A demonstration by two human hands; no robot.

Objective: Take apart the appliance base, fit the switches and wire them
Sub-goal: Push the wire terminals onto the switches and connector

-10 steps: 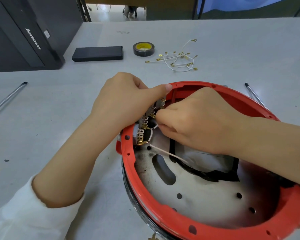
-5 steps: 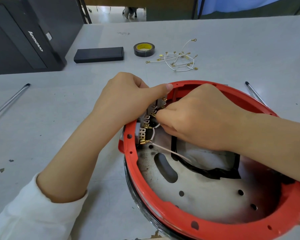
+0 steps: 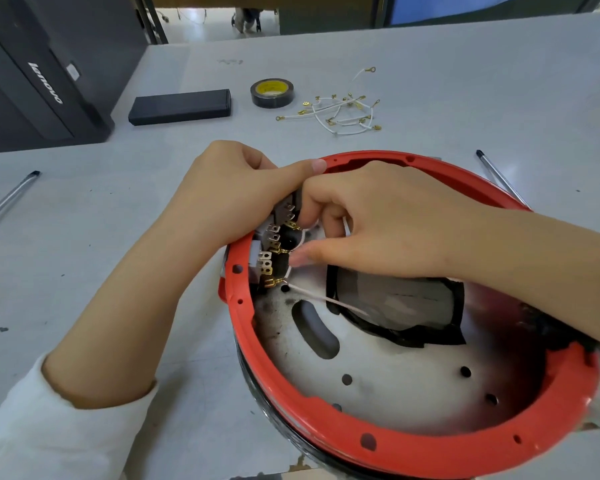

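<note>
Nearest, the round appliance base [image 3: 413, 455] lies open side up on the grey tabletop [image 3: 84, 271], its red rim ringing a scorched metal plate [image 3: 395, 382] with holes, a curved slot and a patch edged in black tape [image 3: 395, 306]. At the left inner wall of the base sits a row of switches [image 3: 269, 251] with brass terminal tabs, and a white wire [image 3: 326, 301] runs from the lowest tab across the plate to the patch. The left hand [image 3: 232, 192], white sleeve at the wrist, is curled over the rim above the switches with its thumb along the red edge; what its fingers clasp is hidden. The right hand [image 3: 378, 216] reaches in from the right and pinches a white lead at the terminals, fingertips touching the tabs. A metal rod [image 3: 7, 199] lies at the left and another [image 3: 499, 178] just right of the base. Farther off lie loose white wires [image 3: 340, 112] with brass lugs, a tape roll [image 3: 272, 92] and a flat black box [image 3: 180, 106]; a black Lenovo computer case [image 3: 42, 81] stands far left.
</note>
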